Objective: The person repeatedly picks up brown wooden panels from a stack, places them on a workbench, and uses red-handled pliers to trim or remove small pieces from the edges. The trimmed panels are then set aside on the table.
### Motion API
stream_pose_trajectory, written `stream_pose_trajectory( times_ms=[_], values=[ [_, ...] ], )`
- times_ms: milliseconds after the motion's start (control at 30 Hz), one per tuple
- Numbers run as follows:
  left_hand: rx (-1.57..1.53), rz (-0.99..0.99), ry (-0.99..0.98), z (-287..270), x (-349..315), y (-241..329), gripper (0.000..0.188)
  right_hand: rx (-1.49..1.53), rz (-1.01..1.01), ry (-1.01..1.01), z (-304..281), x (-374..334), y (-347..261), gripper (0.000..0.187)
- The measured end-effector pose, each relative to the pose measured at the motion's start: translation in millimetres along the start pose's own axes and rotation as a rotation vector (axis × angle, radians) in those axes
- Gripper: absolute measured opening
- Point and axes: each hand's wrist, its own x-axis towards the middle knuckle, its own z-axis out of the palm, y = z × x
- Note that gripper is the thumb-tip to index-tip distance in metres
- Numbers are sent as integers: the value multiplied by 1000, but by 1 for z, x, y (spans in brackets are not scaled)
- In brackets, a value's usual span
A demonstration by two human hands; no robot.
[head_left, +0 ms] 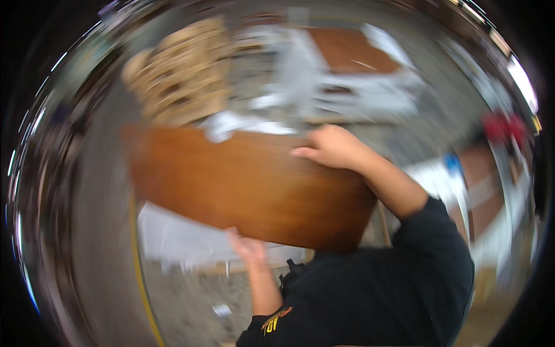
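Observation:
A large brown wooden panel [243, 182] is held tilted in front of my body, its face toward me and blurred by motion. My right hand [336, 147] is closed over its far upper edge, with the thumb on the face. My left hand [248, 248] supports the near lower edge, fingers partly hidden behind the board. White wrapping sheet [179, 234] shows below the panel, and more crumpled white sheet [231, 122] lies beyond its far edge.
Stacked wooden pallets [185, 72] stand at the far left. A white-wrapped stack [364, 95] topped by a brown board [352, 51] stands at the far right. Along the right side are more white-wrapped brown boards [485, 199]. A yellow line [139, 272] runs along the floor at left.

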Motion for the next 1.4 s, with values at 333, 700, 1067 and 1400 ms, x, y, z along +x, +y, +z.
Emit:
stream_pose_trajectory(
  times_ms=[333,700,1067,1400],
  values=[
    [95,-1025,-93,237,503,27,87,218,757,400,1,110,-138,63],
    [789,-1504,-101,181,322,-211,76,144,1587,749,88,-56,-290,47],
    [784,-1870,-92,137,51,-242,55,96,1504,690,35,-277,-232,43],
    [44,-2203,1316,55,71,-304,39,-43,1381,461,65,-341,-186,36]
  ],
)
